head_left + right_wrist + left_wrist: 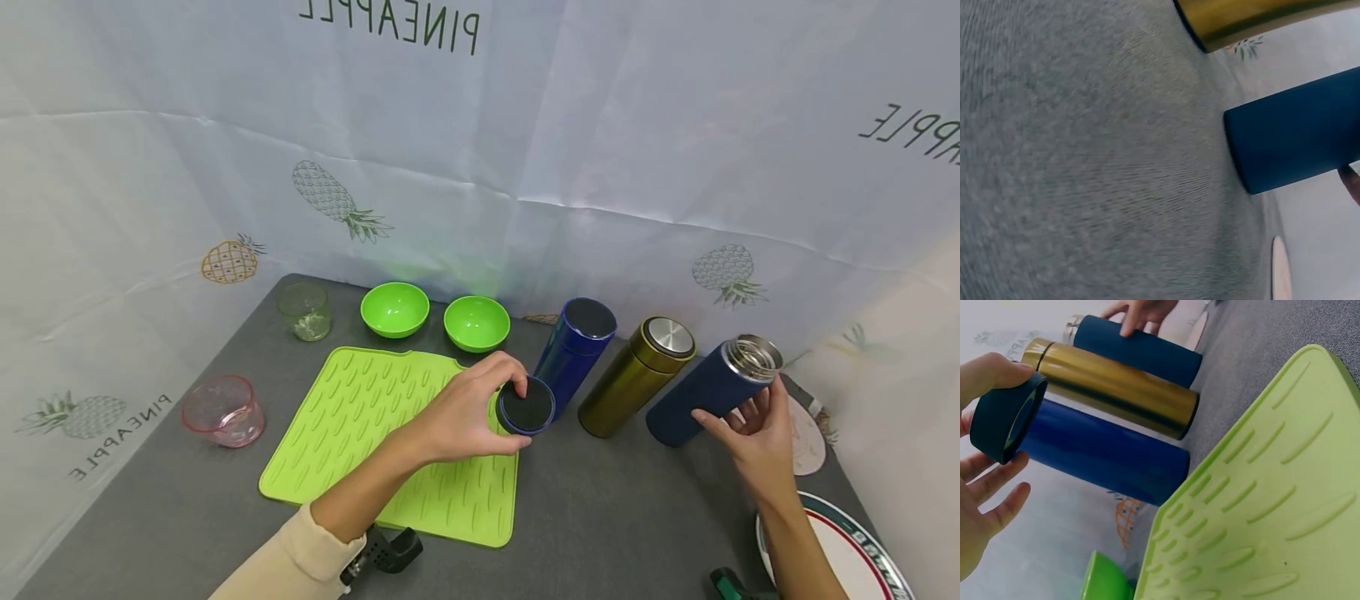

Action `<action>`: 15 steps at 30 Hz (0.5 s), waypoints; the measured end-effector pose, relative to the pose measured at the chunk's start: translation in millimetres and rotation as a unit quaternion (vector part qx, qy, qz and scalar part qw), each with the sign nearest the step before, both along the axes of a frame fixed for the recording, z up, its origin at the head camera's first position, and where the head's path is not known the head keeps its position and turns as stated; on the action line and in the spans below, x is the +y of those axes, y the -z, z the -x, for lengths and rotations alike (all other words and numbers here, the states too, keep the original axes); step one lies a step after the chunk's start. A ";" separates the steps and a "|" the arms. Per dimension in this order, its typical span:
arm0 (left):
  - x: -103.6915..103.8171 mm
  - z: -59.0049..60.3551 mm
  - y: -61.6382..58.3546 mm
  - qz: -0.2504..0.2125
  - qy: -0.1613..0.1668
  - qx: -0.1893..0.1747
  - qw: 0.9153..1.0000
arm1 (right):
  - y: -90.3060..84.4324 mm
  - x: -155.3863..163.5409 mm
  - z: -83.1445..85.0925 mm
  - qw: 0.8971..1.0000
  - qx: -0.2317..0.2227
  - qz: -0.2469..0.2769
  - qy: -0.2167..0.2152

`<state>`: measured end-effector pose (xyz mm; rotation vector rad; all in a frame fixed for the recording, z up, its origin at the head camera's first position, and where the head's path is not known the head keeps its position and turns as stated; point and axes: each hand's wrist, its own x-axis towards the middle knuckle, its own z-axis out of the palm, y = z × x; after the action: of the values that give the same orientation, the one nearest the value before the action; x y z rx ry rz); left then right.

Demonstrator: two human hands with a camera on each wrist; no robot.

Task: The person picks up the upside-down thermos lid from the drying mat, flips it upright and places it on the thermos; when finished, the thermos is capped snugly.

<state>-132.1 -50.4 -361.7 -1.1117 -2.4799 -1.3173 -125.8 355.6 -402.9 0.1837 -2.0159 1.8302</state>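
In the head view my left hand [467, 414] pinches a dark round bottle lid [527, 406] by its edge, above the mat's right side. The left wrist view shows the lid [999, 419] with its open underside turned toward the bottles. On the right, my right hand [763, 446] grips a dark blue thermos bottle [693, 400] near its top. The bottle's bare steel mouth [752, 357] shows, with no lid on it. Its base [1241, 153] is at the table in the right wrist view.
A gold thermos [628, 385] and a blue thermos [567, 357] stand left of the held bottle. Leftward are a green ribbed mat [360, 417], green bowls [395, 308] [476, 323], a pink glass [225, 412] and a greenish glass [305, 312]. Plates [840, 542] lie at right.
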 end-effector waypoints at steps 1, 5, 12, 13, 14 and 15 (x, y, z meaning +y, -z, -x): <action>-0.1 -0.1 -0.1 0.000 -0.001 0.001 1.000 | 2.0 0.3 1.2 1.000 -0.004 -0.003 0.001; 0.3 0.7 -0.1 0.001 0.002 0.007 1.000 | 8.7 0.6 3.0 1.000 -0.014 -0.012 0.021; 1.1 1.5 -1.3 -0.003 0.004 0.006 1.000 | 10.3 -1.7 3.2 0.999 -0.014 0.001 0.043; 1.1 1.5 -1.8 -0.004 0.004 0.007 1.000 | 9.4 -2.2 2.6 0.999 -0.016 -0.002 0.047; 1.1 1.5 -2.3 -0.007 0.004 0.007 1.000 | 8.3 -2.5 1.7 0.999 -0.019 -0.004 0.050; 1.1 1.6 -2.8 -0.007 0.004 0.008 1.000 | 6.9 -2.5 0.5 0.999 -0.020 -0.007 0.048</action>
<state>-133.7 -49.3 -358.9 -1.1256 -2.4538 -1.3195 -126.4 353.1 -409.8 0.0525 -2.0274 1.7748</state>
